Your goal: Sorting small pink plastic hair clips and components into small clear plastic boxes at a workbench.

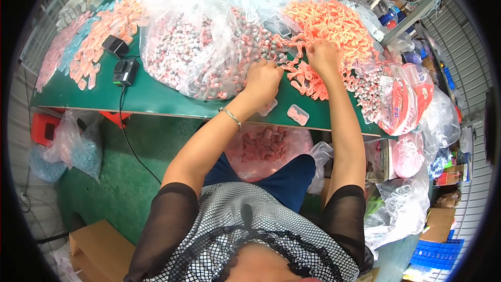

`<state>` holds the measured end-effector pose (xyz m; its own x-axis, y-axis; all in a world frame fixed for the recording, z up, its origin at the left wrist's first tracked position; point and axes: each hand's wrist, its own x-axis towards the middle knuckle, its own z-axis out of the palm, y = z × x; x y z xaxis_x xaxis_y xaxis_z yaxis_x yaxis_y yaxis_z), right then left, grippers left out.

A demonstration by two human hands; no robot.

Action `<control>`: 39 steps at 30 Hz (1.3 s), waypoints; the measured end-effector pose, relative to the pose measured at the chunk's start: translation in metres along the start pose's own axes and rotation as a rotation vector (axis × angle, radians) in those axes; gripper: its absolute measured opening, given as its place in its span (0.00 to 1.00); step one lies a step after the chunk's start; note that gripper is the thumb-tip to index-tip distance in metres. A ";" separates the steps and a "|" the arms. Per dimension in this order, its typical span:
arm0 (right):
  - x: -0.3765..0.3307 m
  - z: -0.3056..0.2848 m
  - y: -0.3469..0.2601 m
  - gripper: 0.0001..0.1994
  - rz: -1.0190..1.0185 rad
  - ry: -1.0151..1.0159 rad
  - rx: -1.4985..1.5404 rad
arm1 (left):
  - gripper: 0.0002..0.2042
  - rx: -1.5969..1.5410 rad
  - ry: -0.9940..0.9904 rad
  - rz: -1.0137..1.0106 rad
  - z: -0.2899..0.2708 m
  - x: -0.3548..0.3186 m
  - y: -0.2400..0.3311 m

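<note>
The left hand (263, 81) is curled by the pink and grey bits (262, 45) that spill from the bag (172, 47). The right hand (323, 58) bends over the orange loops (331, 21). You cannot tell if either one holds a thing. Both heaps lie on the green table (172, 101), with a small box (298, 115) near its front edge. The step looks like picking pieces out; the next move seems to need a soft pinch, so loops don't tangle

Left fingers (271, 67) beside pink-gray pieces (269, 44), right fingers (314, 50) at orange loops (334, 21), small clear box (297, 115) on green table (162, 101)
</note>
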<state>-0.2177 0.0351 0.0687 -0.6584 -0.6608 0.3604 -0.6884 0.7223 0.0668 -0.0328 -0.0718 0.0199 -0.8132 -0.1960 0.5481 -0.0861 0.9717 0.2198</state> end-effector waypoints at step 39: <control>-0.179 0.001 0.132 0.05 0.310 0.317 0.401 | 0.07 -0.433 -0.223 0.016 0.010 0.005 0.014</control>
<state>-0.1911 0.2485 0.0117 -0.7664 -0.2937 0.5713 -0.5805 0.6976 -0.4200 -0.0442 -0.0581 0.0176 -0.9199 -0.1022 0.3787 0.1368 0.8211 0.5541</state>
